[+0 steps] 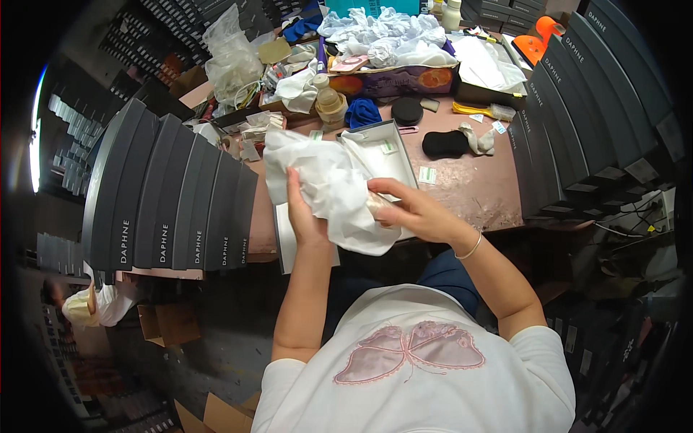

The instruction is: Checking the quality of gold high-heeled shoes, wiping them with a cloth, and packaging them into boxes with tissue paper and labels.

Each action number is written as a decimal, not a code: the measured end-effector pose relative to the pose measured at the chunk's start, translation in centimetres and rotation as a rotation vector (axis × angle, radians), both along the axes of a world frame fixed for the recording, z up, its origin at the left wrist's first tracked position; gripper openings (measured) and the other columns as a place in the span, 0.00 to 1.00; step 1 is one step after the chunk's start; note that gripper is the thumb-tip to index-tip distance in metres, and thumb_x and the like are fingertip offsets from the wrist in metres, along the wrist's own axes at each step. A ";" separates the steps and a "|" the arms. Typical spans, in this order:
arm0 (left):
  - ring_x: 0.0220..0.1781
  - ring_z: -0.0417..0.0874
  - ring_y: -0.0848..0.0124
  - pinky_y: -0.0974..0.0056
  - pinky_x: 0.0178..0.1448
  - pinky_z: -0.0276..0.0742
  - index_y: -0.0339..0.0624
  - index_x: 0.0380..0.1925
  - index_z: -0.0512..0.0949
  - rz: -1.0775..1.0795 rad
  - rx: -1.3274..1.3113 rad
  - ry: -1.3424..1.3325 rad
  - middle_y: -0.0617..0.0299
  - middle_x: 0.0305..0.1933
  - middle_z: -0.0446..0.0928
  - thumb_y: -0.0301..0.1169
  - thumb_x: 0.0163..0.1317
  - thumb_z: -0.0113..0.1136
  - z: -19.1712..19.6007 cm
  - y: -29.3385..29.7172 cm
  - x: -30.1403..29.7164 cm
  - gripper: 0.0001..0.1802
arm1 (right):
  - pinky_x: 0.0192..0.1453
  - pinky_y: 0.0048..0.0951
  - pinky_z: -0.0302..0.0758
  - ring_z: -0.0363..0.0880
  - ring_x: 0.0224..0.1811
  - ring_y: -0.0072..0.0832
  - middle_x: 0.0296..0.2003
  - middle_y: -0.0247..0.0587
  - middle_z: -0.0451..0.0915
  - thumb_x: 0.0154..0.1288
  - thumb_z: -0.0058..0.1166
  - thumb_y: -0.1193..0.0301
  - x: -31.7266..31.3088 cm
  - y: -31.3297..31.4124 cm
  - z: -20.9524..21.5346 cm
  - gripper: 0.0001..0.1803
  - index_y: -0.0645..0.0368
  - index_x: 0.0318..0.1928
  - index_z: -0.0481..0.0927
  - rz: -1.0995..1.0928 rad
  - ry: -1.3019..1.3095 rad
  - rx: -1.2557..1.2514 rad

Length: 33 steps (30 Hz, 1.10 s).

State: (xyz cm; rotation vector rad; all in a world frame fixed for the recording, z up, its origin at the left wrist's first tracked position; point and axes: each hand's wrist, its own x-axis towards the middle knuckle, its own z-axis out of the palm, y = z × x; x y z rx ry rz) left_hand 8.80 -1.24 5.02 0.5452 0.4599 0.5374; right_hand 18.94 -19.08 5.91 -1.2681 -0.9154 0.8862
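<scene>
A crumpled bundle of thin white wrapping paper [328, 180] is held up in front of me, over an open grey-edged box [410, 162] with a white inside. My left hand [307, 213] grips the bundle from its left side, thumb up against the paper. At its right side my right hand [411, 209] is closed on the bundle, where a small beige patch shows between the fingers. What lies wrapped inside is hidden. Partly under the bundle, a white panel, perhaps the box lid [286, 242], juts over the table's near edge.
Dark grey boxes stand stacked at left [144, 195] and right [577, 115]. On the pink table [476, 191] lie a black pad [445, 144], a round black tin [407, 111], a blue cloth [363, 113], a yellow-handled brush [484, 110] and a bottle [330, 107]. A carton [393, 81] of crumpled white paper stands behind.
</scene>
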 end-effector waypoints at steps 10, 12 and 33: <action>0.61 0.72 0.61 0.53 0.66 0.67 0.41 0.57 0.70 0.157 0.075 -0.189 0.57 0.61 0.71 0.52 0.70 0.44 3.0 2.7 -0.3 0.28 | 0.59 0.33 0.71 0.77 0.54 0.41 0.51 0.51 0.77 0.50 0.66 0.72 -1.3 -0.9 1.7 0.33 0.63 0.58 0.70 -0.242 -0.374 0.103; 0.61 0.72 0.61 0.53 0.66 0.67 0.40 0.56 0.71 0.165 0.096 -0.124 0.56 0.61 0.71 0.48 0.73 0.41 2.9 5.3 0.0 0.25 | 0.60 0.33 0.70 0.75 0.55 0.36 0.54 0.49 0.75 0.50 0.68 0.73 -0.8 -2.0 1.9 0.35 0.63 0.59 0.69 -0.216 -0.383 0.075; 0.52 0.78 0.67 0.59 0.62 0.71 0.32 0.54 0.74 -0.721 0.749 0.154 0.54 0.51 0.78 0.66 0.66 0.31 -3.2 8.3 -0.6 0.45 | 0.59 0.40 0.70 0.69 0.59 0.36 0.61 0.34 0.70 0.51 0.57 0.70 2.8 -6.0 0.2 0.17 0.50 0.44 0.73 0.122 -1.544 -0.052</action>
